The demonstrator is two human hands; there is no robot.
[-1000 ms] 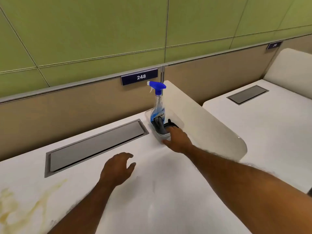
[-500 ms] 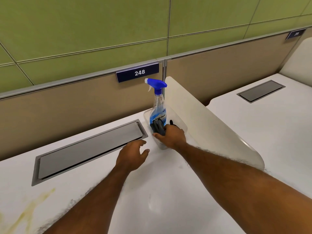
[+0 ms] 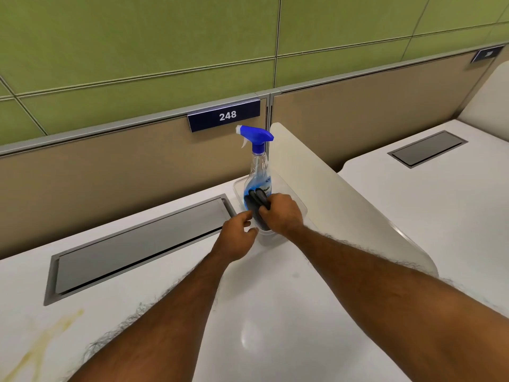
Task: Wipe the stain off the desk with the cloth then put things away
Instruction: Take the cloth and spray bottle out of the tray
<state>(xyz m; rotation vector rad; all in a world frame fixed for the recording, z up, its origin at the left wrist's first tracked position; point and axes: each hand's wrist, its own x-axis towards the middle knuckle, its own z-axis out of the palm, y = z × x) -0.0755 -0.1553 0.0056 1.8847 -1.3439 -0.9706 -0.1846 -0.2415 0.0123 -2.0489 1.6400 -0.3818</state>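
A clear plastic bin [image 3: 298,207] stands at the back of the white desk [image 3: 275,312], against the divider. In it stands a spray bottle [image 3: 258,172] with a blue trigger head and blue liquid. A dark grey folded cloth [image 3: 256,203] sits in the bin in front of the bottle. My right hand [image 3: 281,215] is closed on the cloth. My left hand [image 3: 238,231] rests at the bin's near left corner, fingers touching its rim. A yellowish stain [image 3: 41,346] streaks the desk at the lower left.
A grey recessed cable hatch [image 3: 137,246] lies in the desk left of the bin. A cream curved divider [image 3: 338,199] separates this desk from the neighbouring one on the right, which has its own hatch [image 3: 428,148]. A tan partition with a "248" label [image 3: 224,115] runs behind.
My right hand has moved from the bin's front edge onto the cloth and closed on it. My left hand has come forward from mid-desk to the bin's corner.
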